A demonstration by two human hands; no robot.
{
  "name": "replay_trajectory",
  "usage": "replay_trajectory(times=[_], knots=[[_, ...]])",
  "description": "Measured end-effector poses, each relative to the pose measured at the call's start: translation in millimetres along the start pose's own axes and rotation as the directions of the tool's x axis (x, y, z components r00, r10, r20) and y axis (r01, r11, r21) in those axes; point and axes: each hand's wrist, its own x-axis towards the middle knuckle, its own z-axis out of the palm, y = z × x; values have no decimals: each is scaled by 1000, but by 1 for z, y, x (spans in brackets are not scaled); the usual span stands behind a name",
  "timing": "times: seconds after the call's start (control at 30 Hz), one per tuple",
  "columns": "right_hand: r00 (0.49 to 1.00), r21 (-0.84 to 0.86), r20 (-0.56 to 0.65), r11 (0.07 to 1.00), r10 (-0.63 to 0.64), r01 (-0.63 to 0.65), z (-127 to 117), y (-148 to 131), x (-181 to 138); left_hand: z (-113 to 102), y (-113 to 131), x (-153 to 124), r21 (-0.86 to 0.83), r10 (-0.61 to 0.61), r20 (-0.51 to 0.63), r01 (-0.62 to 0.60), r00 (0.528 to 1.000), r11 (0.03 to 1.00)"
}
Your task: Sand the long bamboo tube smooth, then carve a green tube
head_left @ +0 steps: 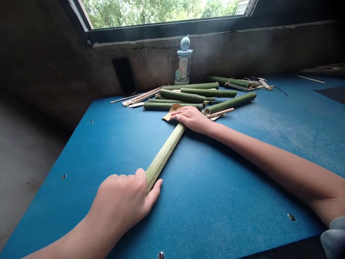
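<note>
A pale green bamboo stick [167,151] slants over the blue table, its near end in the grip of my left hand [124,196]. The fingers wrap over it from above and the thumb lies along its right side. At the far end, my right hand [192,118] presses a tan piece of sandpaper [172,110] over the stick, the fingers bent down on the paper. The stick's far tip is hidden under the paper and that hand.
Several green bamboo pieces [192,97] lie in a pile just beyond my right hand. A bottle with a light blue lid [184,63] and a dark phone [124,76] stand by the wall. The blue table [107,144] has bolt holes; a window is above.
</note>
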Motion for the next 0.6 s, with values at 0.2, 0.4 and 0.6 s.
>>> replay_trajectory(times=[0.2, 0.4, 0.6], knots=[[946, 138, 90, 945, -312, 298, 21, -71, -25, 0, -1, -1, -7, 67, -59, -67, 996, 998], [997, 57, -11, 996, -71, 72, 6, -1, -3, 3, -5, 3, 17, 57, -66, -56, 996, 998], [994, 47, -99, 998, 41, -37, -6, 53, 5, -5, -7, 2, -171, 197, -36, -201, 980, 965]])
